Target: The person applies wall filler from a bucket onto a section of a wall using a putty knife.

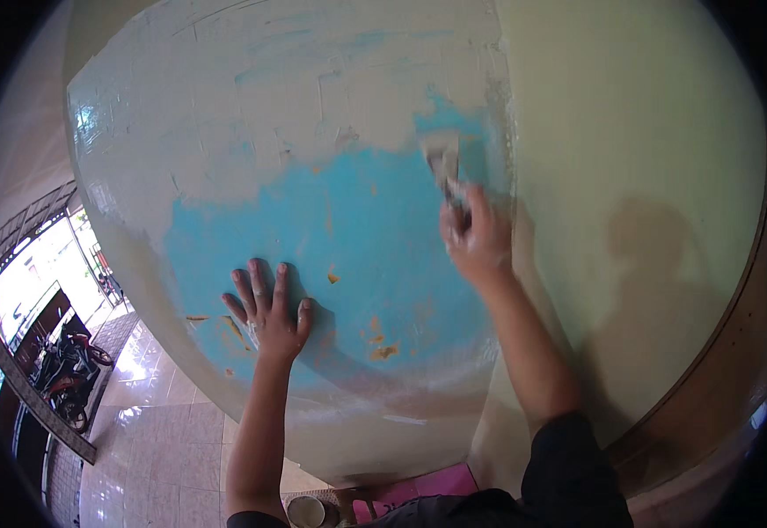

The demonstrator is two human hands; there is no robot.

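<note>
My left hand [267, 312] lies spread against the wall, fingers apart, on the lower left of a turquoise patch [348, 220]. My right hand [480, 236] grips the handle of a putty knife [442, 163], its blade up against the wall near the right edge of that patch. Greyish-white putty [339, 97] covers the wall above and to the left of the turquoise, with ragged edges and trowel marks. Chipped brown spots [385, 352] show in the lower part of the turquoise. White smears mark both hands.
To the right, a pale green wall [630, 114] meets the puttied one at a corner. A round container [305, 511] and a pink sheet-like thing [436, 482] are low in front of me. Shiny tiles [150, 440] and motorcycles [67, 374] lie to the left.
</note>
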